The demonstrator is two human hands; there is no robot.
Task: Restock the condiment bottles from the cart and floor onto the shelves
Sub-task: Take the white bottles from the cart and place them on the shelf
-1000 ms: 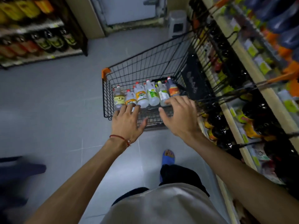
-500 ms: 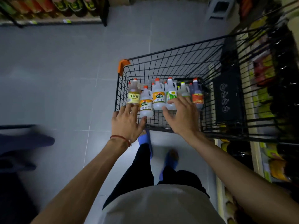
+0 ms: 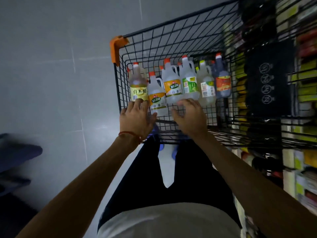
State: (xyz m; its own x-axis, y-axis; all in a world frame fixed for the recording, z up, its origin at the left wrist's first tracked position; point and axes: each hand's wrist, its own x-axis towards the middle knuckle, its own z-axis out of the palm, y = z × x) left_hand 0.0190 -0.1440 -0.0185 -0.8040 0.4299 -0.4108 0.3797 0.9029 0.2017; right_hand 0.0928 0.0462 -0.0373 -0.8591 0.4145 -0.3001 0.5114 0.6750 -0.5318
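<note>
Right now six clear plastic condiment bottles (image 3: 173,86) stand in a row inside the black wire shopping cart (image 3: 117,47). Your left hand (image 3: 135,117), fingers spread and holding nothing, covers the base of the yellow-labelled one (image 3: 138,86). Your right hand (image 3: 190,117), loose-fingered and blurred, hides other bases. I cannot tell whether either hand touches a bottle. The stocked shelves (image 3: 301,177) to the right are smeared.

Grey tile floor (image 3: 51,83) left of fingers (image 3: 137,105); blue sandals (image 3: 175,152) just below them, w/ black trousers (image 3: 188,177), white shirt (image 3: 163,224); blurry dark obj (image 3: 17,152) far lower-left.

Dim, motion-blurred (worst rightward), edges warped.
</note>
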